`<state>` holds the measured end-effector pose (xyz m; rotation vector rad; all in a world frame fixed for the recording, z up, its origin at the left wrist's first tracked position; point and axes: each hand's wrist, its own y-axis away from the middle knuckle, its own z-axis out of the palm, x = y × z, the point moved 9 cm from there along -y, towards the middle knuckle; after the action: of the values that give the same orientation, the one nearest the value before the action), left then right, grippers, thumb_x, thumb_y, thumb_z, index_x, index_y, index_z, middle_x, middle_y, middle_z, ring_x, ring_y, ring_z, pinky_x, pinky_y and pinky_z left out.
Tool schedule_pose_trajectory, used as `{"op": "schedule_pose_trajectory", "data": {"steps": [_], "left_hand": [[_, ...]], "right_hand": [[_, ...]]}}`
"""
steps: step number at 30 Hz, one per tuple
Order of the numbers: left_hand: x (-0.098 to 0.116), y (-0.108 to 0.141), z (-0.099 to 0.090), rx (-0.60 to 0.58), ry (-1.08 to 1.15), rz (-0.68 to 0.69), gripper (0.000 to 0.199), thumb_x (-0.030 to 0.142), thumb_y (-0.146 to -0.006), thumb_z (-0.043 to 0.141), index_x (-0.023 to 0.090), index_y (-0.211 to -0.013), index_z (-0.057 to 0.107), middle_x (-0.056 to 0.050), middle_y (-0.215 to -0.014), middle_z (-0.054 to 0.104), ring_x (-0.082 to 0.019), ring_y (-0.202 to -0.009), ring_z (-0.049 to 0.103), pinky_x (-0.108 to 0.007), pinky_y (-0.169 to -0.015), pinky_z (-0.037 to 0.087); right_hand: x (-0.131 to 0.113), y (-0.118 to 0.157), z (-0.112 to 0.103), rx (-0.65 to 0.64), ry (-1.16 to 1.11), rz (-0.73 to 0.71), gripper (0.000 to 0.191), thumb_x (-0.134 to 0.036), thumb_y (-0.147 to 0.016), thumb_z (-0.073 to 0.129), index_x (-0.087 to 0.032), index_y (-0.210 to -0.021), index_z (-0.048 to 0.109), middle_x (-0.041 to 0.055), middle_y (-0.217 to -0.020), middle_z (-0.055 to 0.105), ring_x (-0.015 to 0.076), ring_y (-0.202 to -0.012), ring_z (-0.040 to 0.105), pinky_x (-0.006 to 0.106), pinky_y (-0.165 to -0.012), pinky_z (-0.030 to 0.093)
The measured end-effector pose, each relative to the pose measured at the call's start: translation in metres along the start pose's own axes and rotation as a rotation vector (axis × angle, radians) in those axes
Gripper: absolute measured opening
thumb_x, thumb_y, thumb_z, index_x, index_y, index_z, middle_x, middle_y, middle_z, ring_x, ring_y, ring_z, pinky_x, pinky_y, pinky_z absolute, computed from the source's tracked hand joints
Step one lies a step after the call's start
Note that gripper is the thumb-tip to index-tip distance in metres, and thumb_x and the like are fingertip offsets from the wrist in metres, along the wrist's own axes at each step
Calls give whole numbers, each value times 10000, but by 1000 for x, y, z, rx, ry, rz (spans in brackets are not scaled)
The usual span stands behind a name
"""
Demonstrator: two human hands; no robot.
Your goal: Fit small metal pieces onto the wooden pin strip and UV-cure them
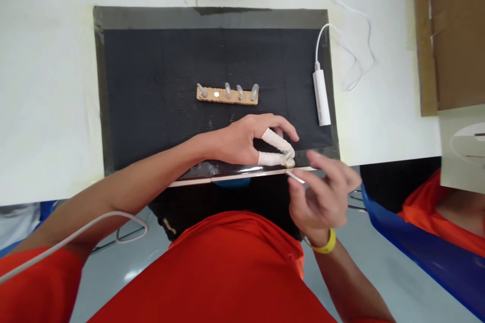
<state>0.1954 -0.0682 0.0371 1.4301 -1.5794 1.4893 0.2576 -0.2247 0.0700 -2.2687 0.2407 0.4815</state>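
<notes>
Nearest: orange-red cloth shirt [212, 272]. Left hand [237, 139], thumb and forefinger in white covers, pinches a small greyish piece [288, 154], shape unclear, above the mat's near edge. Right hand [322, 194], blurred, pinches a slim pale stick [295, 177] just beside. Judged fine two-handed work, calling for a steady left pinch. Beyond: tan corrugated strip [209, 95] bearing four translucent curved tips [254, 92], on ribbed black mat [162, 70], white worktop [45, 86]; brown cardboard [458, 35] at far right.

ribbed matt black mat [182, 60] under the left hand [237, 141], clear glossy plastic-looking pieces [241, 93] on rough cardboard-like strip [227, 102] beyond it, smooth white plastic-looking stick [322, 98] beyond the right hand [322, 192]
</notes>
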Motion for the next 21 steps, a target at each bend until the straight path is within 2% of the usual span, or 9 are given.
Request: {"op": "schedule_pose_trajectory", "data": {"steps": [2,4,6,10,13,15,17,21], "left_hand": [[1,0,0,0,-4,10,108,212,-916,772,229,-990,848,-105,-1208,764,-157,-963,688,-295,-913,562],[1,0,1,-5,-20,20,112,212,-920,771,230,-1002,844,-103,-1215,761,-157,-969,691,-292,-915,563],[1,1,2,3,-60,35,105,216,-927,769,229,-1008,834,-100,-1211,759,-151,-963,690,-292,-912,565],[10,5,4,104,-299,164,90,227,-969,724,206,-1002,804,-102,-1152,763,-154,-936,665,-315,-891,569],[19,8,10,157,-565,260,107,229,-997,681,195,-997,782,-98,-1133,766,-187,-972,665,-356,-890,559],[22,10,14,177,-697,294,112,225,-1006,663,191,-987,768,-93,-1150,764,-209,-1010,670,-371,-881,550],[23,11,17,179,-774,321,116,223,-1014,649,187,-987,756,-90,-1171,760,-221,-1037,668,-380,-871,539],[21,10,20,162,-841,325,117,216,-1023,630,174,-988,734,-79,-1183,756,-222,-1060,662,-384,-880,526]], "right_hand": [[-2,1,1,-6,5,-24,95,-233,-951,726,-255,-1040,750,52,-1169,776,223,-1043,656,384,-867,550],[5,1,-6,74,-13,54,119,-206,-955,707,-249,-1059,746,66,-1206,769,228,-1061,648,370,-826,550],[7,1,-8,99,-22,79,124,-204,-959,699,-243,-1067,745,76,-1231,765,236,-1080,646,367,-807,549],[-6,-4,-2,-3,24,-65,81,-244,-960,727,-240,-1036,755,60,-1179,783,229,-1045,660,382,-864,545],[4,-11,-10,40,80,-47,112,-211,-947,733,-234,-1055,748,82,-1242,770,236,-1061,647,371,-822,543],[5,-16,-11,28,117,-107,128,-213,-939,744,-233,-1065,741,85,-1250,767,243,-1075,646,374,-827,546],[4,-20,-8,-29,157,-195,144,-227,-928,764,-238,-1069,741,76,-1234,773,242,-1068,654,383,-865,548],[8,-25,-12,1,199,-183,157,-201,-927,757,-239,-1078,733,74,-1259,766,235,-1067,653,382,-887,537]]}}
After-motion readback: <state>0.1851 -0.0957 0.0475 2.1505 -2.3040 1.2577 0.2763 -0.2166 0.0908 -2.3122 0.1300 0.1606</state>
